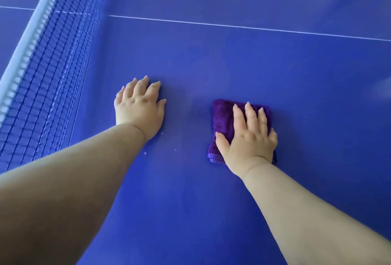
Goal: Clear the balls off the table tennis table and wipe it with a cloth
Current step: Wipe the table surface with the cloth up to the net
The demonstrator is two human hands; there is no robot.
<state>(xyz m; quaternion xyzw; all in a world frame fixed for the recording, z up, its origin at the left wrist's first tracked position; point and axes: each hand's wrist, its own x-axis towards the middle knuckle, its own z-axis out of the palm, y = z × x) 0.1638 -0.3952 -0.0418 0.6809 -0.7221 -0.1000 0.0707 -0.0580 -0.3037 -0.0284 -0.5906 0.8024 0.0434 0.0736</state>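
**Operator:** Nearest me I see both forearms reaching out over the blue bench [232, 63]. My right hand [248, 137] lies flat on the folded purple cloth [222, 116], fingers straight and spread, pressing it down rather than gripping it. The cloth is directly under that palm and touches the bench.

**Observer:** And the other one?

**Operator:** My left hand [139, 107] rests open on the bare bench, fingers slightly spread, holding nothing. It sits well apart from the cloth, on the net side. I judge it is only bracing me.

**Observer:** Which way does the cloth lie?

**Operator:** Its long axis runs away from me, roughly in line with my right forearm, with a strip showing beyond the fingertips and on the thumb side. A few pale specks [160, 144] lie on the bench between the two hands, nearer the left wrist.

**Observer:** So the next stroke?

**Operator:** I'd judge it goes sideways towards those specks, and the right hand is the one to do it. Farther out runs the white line [254, 27], and the net [55, 63] stands to the left. I see no balls here.
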